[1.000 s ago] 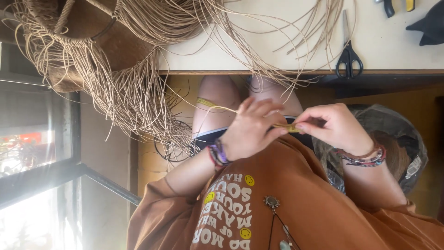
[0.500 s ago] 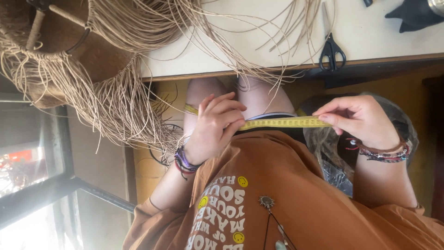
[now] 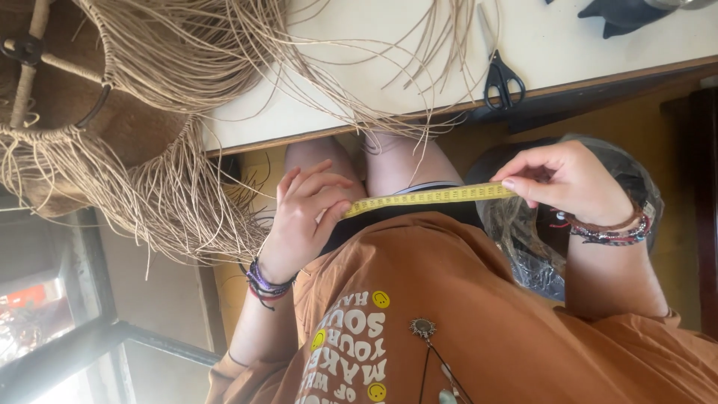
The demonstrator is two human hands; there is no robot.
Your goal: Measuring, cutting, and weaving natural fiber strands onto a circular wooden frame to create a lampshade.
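Head view looks down on a person in a rust-orange printed shirt (image 3: 479, 314) who stretches a yellow measuring tape (image 3: 430, 197) taut across the lap. That tape is a thin, flat, flexible band with fine dark markings, running nearly level between both hands above the bare knees. At one end the left hand (image 3: 307, 221) pinches it between thumb and curled fingers; at the other the right hand (image 3: 568, 183) nips it between thumb and forefinger. Both wrists carry beaded and woven bracelets.

Pale, stringy raffia strands (image 3: 224, 82) spill in a tangled fringe off a cream tabletop (image 3: 583, 45) with a brown wooden edge, hanging from a rounded woven piece on a dark frame (image 3: 67, 97). Black-handled scissors (image 3: 502, 78) lie on the table among loose fibres. A crinkled clear plastic bag (image 3: 523, 239) sits just beside the right wrist. Window glass (image 3: 52, 322) shows at the lower corner.
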